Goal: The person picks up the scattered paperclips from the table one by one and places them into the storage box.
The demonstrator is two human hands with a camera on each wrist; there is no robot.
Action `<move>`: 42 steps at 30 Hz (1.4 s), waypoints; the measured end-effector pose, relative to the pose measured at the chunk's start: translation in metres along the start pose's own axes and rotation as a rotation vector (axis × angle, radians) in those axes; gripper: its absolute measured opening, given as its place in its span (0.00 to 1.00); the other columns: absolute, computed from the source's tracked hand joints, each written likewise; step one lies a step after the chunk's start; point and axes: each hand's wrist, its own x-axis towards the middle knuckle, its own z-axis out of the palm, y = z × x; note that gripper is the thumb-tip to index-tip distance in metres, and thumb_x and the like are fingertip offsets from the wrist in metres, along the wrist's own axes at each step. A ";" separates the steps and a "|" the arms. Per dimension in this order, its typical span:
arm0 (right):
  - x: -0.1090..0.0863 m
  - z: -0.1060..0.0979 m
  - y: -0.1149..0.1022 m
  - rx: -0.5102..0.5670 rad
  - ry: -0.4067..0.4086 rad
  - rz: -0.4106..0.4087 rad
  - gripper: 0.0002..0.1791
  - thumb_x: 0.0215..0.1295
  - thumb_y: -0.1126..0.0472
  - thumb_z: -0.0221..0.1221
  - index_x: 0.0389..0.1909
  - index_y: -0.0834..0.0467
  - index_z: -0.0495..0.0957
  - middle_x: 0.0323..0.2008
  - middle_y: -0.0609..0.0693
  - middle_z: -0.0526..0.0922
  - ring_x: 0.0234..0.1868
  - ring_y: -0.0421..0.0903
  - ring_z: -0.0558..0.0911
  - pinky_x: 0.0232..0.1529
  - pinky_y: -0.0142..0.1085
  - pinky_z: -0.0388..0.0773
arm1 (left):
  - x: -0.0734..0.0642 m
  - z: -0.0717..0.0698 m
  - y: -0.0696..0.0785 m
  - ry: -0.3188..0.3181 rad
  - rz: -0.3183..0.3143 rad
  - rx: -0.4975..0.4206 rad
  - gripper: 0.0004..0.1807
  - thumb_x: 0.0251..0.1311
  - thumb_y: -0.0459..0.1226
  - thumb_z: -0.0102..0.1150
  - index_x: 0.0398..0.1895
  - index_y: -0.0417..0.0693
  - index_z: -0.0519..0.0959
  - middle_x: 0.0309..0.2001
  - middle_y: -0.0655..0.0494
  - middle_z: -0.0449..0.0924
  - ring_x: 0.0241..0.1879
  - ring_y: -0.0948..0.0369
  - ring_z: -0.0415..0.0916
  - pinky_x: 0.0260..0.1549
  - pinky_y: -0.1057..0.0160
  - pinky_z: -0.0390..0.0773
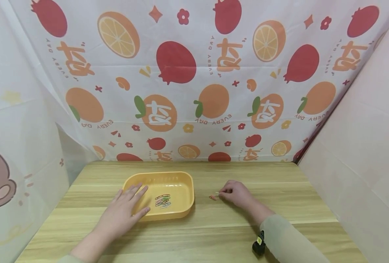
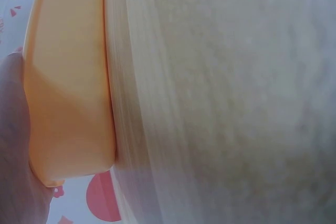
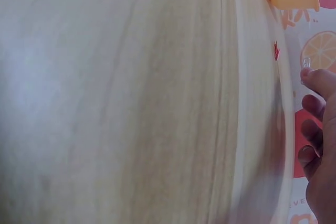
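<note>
A yellow plastic basket [image 1: 189, 210] stands left of centre on the table, with several coloured paper clips [image 1: 163, 201] lying on its floor. My left hand [image 1: 123, 206] rests over its left rim, fingers spread and fairly straight, the thumb by the near edge. In the left wrist view the basket's outer wall [image 2: 71, 93] shows beside part of that hand. To the right of the basket, my right hand [image 1: 236, 193] pinches a pale paper clip [image 3: 306, 63] between thumb and finger. Just below it on the wood lie reddish paper clips [image 1: 212, 197]; their number is unclear.
The wood-grain table [image 1: 214, 237] reaches back to a fruit-printed cloth [image 1: 181, 91]. Pale cloth walls [image 1: 23, 109] close in the left and right sides. A small black device [image 1: 258, 245] is at the right sleeve.
</note>
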 end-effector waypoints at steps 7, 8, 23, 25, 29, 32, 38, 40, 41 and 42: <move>0.001 -0.001 -0.004 0.043 0.000 0.024 0.03 0.62 0.53 0.69 0.34 0.46 0.89 0.31 0.35 0.79 0.32 0.37 0.75 0.33 0.32 0.74 | -0.001 0.000 0.000 0.000 0.002 0.003 0.39 0.65 0.59 0.56 0.75 0.53 0.63 0.74 0.46 0.60 0.73 0.43 0.55 0.74 0.41 0.41; 0.002 -0.001 -0.004 0.049 0.001 0.021 0.04 0.62 0.53 0.68 0.35 0.47 0.89 0.31 0.35 0.79 0.32 0.38 0.75 0.33 0.33 0.75 | -0.001 0.000 0.000 0.000 0.002 0.003 0.39 0.65 0.59 0.56 0.75 0.53 0.63 0.74 0.46 0.60 0.73 0.43 0.55 0.74 0.41 0.41; 0.012 -0.002 -0.019 0.031 0.026 0.000 0.09 0.65 0.50 0.65 0.37 0.49 0.89 0.32 0.36 0.78 0.30 0.39 0.73 0.29 0.32 0.73 | -0.003 -0.002 0.000 -0.006 -0.005 0.011 0.39 0.65 0.59 0.56 0.75 0.54 0.62 0.75 0.47 0.59 0.73 0.43 0.54 0.73 0.40 0.43; 0.014 -0.001 -0.023 0.028 0.028 -0.016 0.08 0.65 0.51 0.66 0.38 0.50 0.89 0.31 0.36 0.78 0.29 0.39 0.73 0.28 0.32 0.73 | -0.003 -0.002 0.000 -0.004 -0.004 0.011 0.39 0.65 0.59 0.56 0.75 0.54 0.62 0.75 0.47 0.59 0.73 0.43 0.54 0.73 0.40 0.43; 0.022 0.002 -0.034 0.050 0.028 -0.026 0.09 0.65 0.52 0.66 0.38 0.52 0.89 0.30 0.37 0.78 0.29 0.39 0.73 0.27 0.32 0.73 | -0.002 -0.002 -0.001 -0.004 -0.003 0.009 0.39 0.65 0.59 0.56 0.75 0.54 0.62 0.75 0.47 0.59 0.73 0.43 0.53 0.73 0.39 0.44; 0.030 0.006 -0.043 0.073 0.031 -0.025 0.09 0.65 0.52 0.66 0.38 0.51 0.89 0.31 0.36 0.79 0.29 0.39 0.73 0.28 0.32 0.73 | -0.002 -0.002 -0.001 -0.005 -0.004 0.013 0.39 0.65 0.60 0.56 0.76 0.55 0.62 0.75 0.47 0.59 0.74 0.43 0.53 0.73 0.39 0.44; 0.043 0.014 -0.068 0.101 0.034 -0.046 0.07 0.65 0.50 0.66 0.37 0.47 0.89 0.30 0.36 0.78 0.30 0.39 0.74 0.29 0.32 0.74 | -0.003 -0.002 0.000 0.000 0.001 0.010 0.39 0.65 0.60 0.56 0.75 0.54 0.63 0.75 0.47 0.59 0.73 0.43 0.54 0.73 0.39 0.44; 0.047 0.018 -0.077 0.103 0.033 -0.052 0.07 0.65 0.50 0.66 0.37 0.47 0.89 0.30 0.37 0.78 0.30 0.39 0.74 0.29 0.32 0.74 | -0.004 -0.003 0.001 0.006 0.005 0.008 0.39 0.65 0.59 0.56 0.75 0.54 0.63 0.74 0.47 0.60 0.73 0.43 0.55 0.72 0.39 0.45; 0.049 0.020 -0.082 0.105 0.029 -0.051 0.07 0.65 0.50 0.66 0.37 0.47 0.89 0.30 0.37 0.78 0.30 0.39 0.74 0.29 0.32 0.73 | -0.004 -0.003 0.002 0.009 0.007 0.008 0.39 0.65 0.59 0.56 0.75 0.54 0.63 0.74 0.47 0.60 0.73 0.43 0.55 0.72 0.39 0.46; 0.051 0.022 -0.086 0.109 0.028 -0.049 0.07 0.65 0.50 0.66 0.37 0.47 0.89 0.30 0.37 0.78 0.31 0.39 0.74 0.29 0.32 0.73 | -0.004 -0.002 0.002 0.013 0.008 0.010 0.39 0.65 0.60 0.56 0.75 0.54 0.63 0.74 0.47 0.60 0.73 0.43 0.55 0.72 0.39 0.46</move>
